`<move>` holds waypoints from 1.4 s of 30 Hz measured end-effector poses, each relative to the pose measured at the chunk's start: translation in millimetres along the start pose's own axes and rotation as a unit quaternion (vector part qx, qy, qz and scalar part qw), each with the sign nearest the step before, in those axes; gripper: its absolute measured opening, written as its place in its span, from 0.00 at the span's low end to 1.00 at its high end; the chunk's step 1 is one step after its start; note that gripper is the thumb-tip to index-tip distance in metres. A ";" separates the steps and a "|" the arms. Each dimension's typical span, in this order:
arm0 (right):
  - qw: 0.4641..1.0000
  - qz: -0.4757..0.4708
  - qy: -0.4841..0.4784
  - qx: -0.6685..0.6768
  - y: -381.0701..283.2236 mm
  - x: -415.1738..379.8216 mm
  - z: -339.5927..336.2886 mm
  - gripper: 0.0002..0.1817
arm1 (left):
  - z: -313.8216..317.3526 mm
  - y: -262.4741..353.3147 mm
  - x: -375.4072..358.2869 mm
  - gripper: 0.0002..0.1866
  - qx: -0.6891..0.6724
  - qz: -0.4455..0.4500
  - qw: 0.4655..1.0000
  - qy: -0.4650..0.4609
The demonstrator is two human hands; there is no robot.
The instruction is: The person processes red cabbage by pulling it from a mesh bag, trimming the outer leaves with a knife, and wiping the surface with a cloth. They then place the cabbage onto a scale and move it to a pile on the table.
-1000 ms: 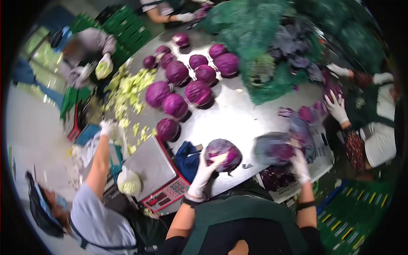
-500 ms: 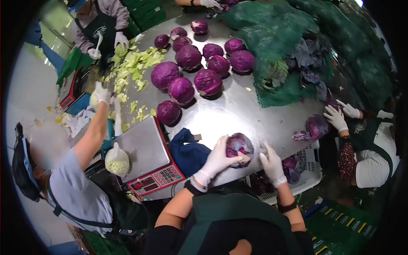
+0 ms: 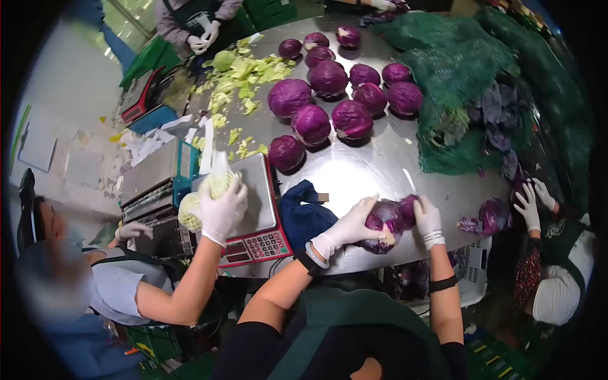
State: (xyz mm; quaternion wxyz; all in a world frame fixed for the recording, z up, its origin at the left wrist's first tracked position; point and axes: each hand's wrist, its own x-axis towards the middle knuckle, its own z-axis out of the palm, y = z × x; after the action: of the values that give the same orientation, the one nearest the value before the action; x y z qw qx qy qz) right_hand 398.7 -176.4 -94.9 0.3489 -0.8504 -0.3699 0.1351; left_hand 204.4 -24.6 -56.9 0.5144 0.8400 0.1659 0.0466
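Note:
In the head view my gloved left hand [image 3: 350, 228] is wrapped round the left side of a red cabbage [image 3: 379, 235] near the front edge of the metal table. The cabbage's pale cut stem faces me. My right hand [image 3: 428, 221], also gloved, pinches a purple outer leaf [image 3: 407, 214] at the cabbage's right side, and the leaf stands away from the head. Some of my right fingertips are hidden behind the leaf. A dark blue cloth [image 3: 306, 212] lies just left of my left hand.
Several red cabbages [image 3: 311, 125] stand across the metal table [image 3: 380, 166]. A red-framed scale [image 3: 258, 190] is at left, where a co-worker's hand [image 3: 223, 212] holds something in white netting. Green netting [image 3: 453, 57] lies at back right. Below the edge is a white crate [image 3: 474, 269].
My right hand has closed on an outer leaf and pulls it out from the cabbage. The view has swung left. The left co-worker's hand has come to the netted item by the scale.

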 end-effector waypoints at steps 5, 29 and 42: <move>0.976 0.213 0.037 0.007 69.3 11.9 -43.2 0.15 | -18.5 -22.4 -18.2 0.49 -0.145 0.034 0.984 -0.098; 0.980 0.011 -0.113 0.164 19.9 -65.0 -16.7 0.19 | -12.2 -16.8 -40.7 0.55 -0.057 -0.147 0.986 -0.051; 0.997 -0.066 -0.027 0.019 -55.7 -105.6 -2.7 0.27 | 6.9 36.1 -40.7 0.53 0.101 -0.178 0.976 0.076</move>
State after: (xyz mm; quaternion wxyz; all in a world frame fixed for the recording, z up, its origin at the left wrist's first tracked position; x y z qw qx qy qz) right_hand 297.3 -227.2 -57.3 0.3627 -0.8135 -0.4319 0.1417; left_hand 176.1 -58.8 -24.7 0.4130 0.8388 0.3549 0.0011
